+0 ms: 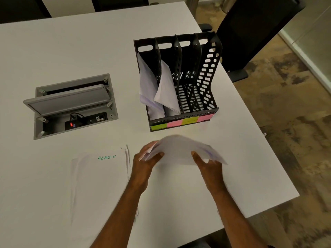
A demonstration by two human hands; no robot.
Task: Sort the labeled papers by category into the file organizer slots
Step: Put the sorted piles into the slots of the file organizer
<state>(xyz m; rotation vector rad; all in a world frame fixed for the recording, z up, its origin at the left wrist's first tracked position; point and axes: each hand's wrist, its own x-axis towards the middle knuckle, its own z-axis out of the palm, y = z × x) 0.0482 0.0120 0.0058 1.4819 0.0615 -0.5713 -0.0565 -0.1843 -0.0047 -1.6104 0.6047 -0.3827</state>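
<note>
A black file organizer (207,68) with several slots stands on the white table, green and pink sticky labels along its front. White papers lean in its two leftmost slots (157,86); the other slots hold nothing. In front of it I hold a small bundle of white papers (179,149) above the table, bowed upward and blurred. My left hand (146,158) grips its left edge and my right hand (206,161) grips its near right side. A stack of papers (100,181) lies flat to the left, its top sheet marked "ADMIN" in green.
An open grey cable box (71,106) is set into the white table (71,51) at the left, with a power strip inside. The table's right edge runs close beside the organizer. A black office chair (250,33) stands at the far right.
</note>
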